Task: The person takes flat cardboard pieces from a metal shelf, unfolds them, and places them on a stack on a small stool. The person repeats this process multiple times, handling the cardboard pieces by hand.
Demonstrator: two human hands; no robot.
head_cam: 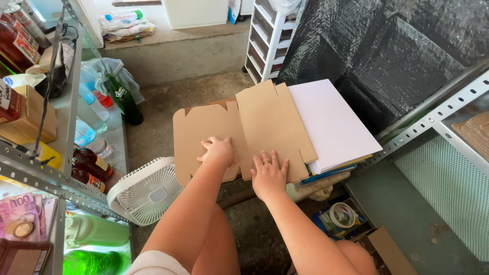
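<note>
Hands flat, fingers spread: left hand [218, 151] & right hand [269, 175] press cardboard flat [244, 127]; fan [147, 191] below edge.

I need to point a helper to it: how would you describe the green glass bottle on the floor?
Start at the metal shelf rack on the left. Past its far end, a pale blue cloth lies heaped on the concrete floor. The green glass bottle leans against that heap, dark green with a label, unlike the clear plastic bottles beside it.

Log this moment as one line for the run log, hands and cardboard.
left hand: flat on brown die-cut cardboard box blank | right hand: pressing folded panel | blank: atop white sheet stack | white fan: below
</note>
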